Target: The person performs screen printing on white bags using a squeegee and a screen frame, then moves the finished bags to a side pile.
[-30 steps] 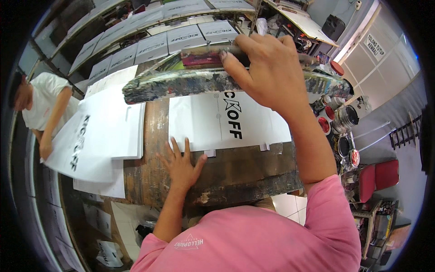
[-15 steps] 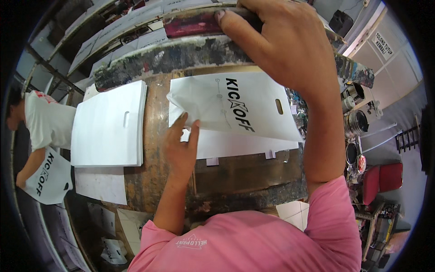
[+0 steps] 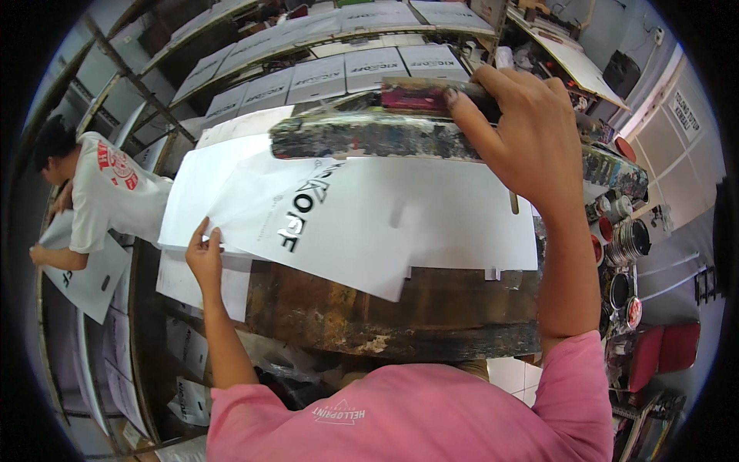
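Observation:
My left hand pinches the left part of a white bag with black print. That bag slants over the work board, overlapping a stack of white bags on the left. Up front, my right hand is closed around a squeegee with a pink-stained handle and the top of a paint-crusted screen frame, which is tilted up. Beneath the frame, a blank white sheet with a handle slot lies on the board. The far end of the printed bag is hidden behind the frame.
Racks of printed bags stand beyond the table. At the left, a co-worker in a white shirt holds another printed bag. Paint cans and a red chair are on the right. The worn wooden table edge is nearest me.
My left hand has pulled the printed bag leftward off the board, toward the stack. My right hand still holds the frame up. The view has shifted, showing more of the racks.

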### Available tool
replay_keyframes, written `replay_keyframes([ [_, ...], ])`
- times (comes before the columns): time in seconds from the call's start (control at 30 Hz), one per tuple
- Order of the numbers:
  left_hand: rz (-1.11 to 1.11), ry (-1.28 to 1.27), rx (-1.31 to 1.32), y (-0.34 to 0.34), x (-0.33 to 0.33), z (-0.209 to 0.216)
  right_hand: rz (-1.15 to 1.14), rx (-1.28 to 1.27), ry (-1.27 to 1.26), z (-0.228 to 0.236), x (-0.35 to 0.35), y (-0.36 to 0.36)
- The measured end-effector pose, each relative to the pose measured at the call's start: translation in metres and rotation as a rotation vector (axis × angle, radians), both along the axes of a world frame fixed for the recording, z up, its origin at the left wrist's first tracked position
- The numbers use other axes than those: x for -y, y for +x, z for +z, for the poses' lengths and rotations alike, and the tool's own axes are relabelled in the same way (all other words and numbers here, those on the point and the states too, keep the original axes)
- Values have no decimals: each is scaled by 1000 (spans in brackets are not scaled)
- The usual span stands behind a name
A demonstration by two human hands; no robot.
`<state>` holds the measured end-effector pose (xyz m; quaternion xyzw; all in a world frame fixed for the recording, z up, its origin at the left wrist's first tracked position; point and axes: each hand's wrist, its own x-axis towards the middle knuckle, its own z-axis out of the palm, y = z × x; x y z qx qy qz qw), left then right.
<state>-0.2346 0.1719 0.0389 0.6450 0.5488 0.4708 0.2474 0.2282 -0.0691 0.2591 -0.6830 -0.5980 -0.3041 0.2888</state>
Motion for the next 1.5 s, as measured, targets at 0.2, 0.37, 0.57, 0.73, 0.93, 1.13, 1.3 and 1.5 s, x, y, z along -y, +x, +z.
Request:
replay_keyframes([
  [0.2,198,-66,-464,-126,-106,-11,17,-27,-13,-4,6,-13],
  [0.37,214,460,-592,-54,-83,-4,12,-50,-83,-5,6,-22],
  [0.57,-1107,-580,1061,152,194,35,-13,-18,-377,-88,51,-42],
  [0.73,-622,-1102,1190,145,230,-24,131,-205,-754,-181,91,-38],
  [0.93,-503,-1236,1052,135,221,-81,166,-309,-728,-247,102,-60],
  [1.13,-437,-1184,932,136,229,-85,176,-209,-613,-270,36,-15],
  [1.3,-293,-1232,918,138,233,-87,156,-161,-541,-286,-54,47],
  [1.5,-292,-1178,850,144,231,-78,89,-92,-431,-294,-158,123],
])
